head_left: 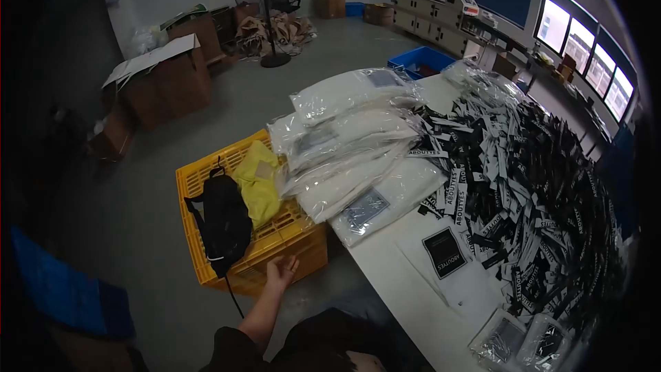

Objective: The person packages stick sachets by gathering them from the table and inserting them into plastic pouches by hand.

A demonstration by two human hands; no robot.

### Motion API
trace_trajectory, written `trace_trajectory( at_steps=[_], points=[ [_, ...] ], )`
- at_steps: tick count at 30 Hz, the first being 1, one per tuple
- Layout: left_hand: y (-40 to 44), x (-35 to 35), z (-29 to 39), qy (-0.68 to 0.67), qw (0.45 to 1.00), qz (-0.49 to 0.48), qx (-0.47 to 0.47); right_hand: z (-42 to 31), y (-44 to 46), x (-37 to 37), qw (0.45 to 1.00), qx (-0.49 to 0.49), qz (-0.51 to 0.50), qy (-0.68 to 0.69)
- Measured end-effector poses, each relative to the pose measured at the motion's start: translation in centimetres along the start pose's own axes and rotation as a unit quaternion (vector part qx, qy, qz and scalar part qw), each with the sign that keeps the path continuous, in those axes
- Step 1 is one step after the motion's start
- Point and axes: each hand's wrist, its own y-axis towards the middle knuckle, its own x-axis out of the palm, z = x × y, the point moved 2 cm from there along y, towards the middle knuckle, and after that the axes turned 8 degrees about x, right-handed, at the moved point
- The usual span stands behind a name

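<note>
My left hand (281, 272) hangs in front of the near side of a yellow plastic crate (303, 242), with its fingers loosely bent and apart and nothing visible in them. On the crate lie a black bag (226, 217) with a strap and a yellow cloth (259, 182). At the bottom edge a small patch of skin shows, probably my right hand (365, 362); its fingers are hidden. Clear plastic packages with white contents (358, 134) are stacked on the white table (385, 272). Nearer me lies a flat clear bag with a black label (444, 253).
A large heap of black and white printed strips (523, 193) covers the table's right side. Two small clear packs (520, 341) lie at its near end. Behind are a blue bin (420, 58), a standing fan (267, 14) and cardboard boxes (162, 89).
</note>
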Motion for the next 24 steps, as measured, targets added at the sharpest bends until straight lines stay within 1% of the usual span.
trace_trajectory(
  at_steps=[2, 3, 5, 6, 8, 9, 10, 11, 12, 14, 16, 18, 20, 24],
  points=[
    [1.1, -0.9, 0.0, -0.007, 0.999, 0.033, 0.006, 0.1, 0.0, -0.5, 1.0, -0.008, 0.008, -0.018],
    [0.7, -0.5, 0.2, -0.013, 0.999, 0.033, 0.005, 0.3, 0.0, -0.8, 1.0, -0.009, 0.012, -0.027],
    [-0.5, 0.7, 0.7, -0.076, 0.993, 0.091, 0.007, 0.5, -0.6, -1.2, 0.999, -0.001, 0.022, -0.043],
    [0.4, 0.0, 0.2, -0.074, 0.993, 0.09, 0.003, 0.7, -1.1, -1.4, 0.998, 0.007, 0.028, -0.05],
    [2.9, -1.5, -1.1, -0.085, 0.995, 0.05, -0.012, 1.0, -1.9, -1.8, 0.997, 0.025, 0.041, -0.062],
    [2.8, -1.0, -1.3, -0.079, 0.996, 0.046, -0.015, 0.5, -2.4, -2.0, 0.996, 0.036, 0.047, -0.066],
    [2.7, -0.3, -1.9, -0.122, 0.99, 0.064, -0.024, 0.1, -2.4, -2.2, 0.996, 0.044, 0.05, -0.066],
    [2.6, 0.2, -2.2, -0.164, 0.982, 0.083, -0.032, -1.3, -1.8, -2.6, 0.995, 0.082, -0.05, 0.0],
    [2.2, 0.7, -2.0, -0.157, 0.984, 0.081, -0.036, -2.3, -1.3, -2.9, 0.98, 0.118, -0.147, 0.068],
    [1.4, 1.4, -1.6, -0.184, 0.977, 0.105, -0.031, -3.4, -1.0, -4.5, 0.977, 0.144, -0.132, 0.083],
    [1.8, 0.9, -1.8, -0.159, 0.982, 0.099, -0.034, -3.0, -1.9, -4.8, 0.973, 0.173, -0.119, 0.098],
    [2.2, 0.3, -2.0, -0.138, 0.986, 0.091, -0.036, -1.6, -2.4, -4.4, 0.977, 0.145, -0.117, 0.102],
    [1.7, -0.1, -1.9, -0.139, 0.982, 0.12, -0.04, -1.7, -2.9, -4.5, 0.977, 0.155, -0.111, 0.095],
    [1.1, -1.6, -1.8, -0.126, 0.986, 0.098, -0.048, -0.5, -3.6, -3.5, 0.974, 0.18, -0.111, 0.076]
  ],
)
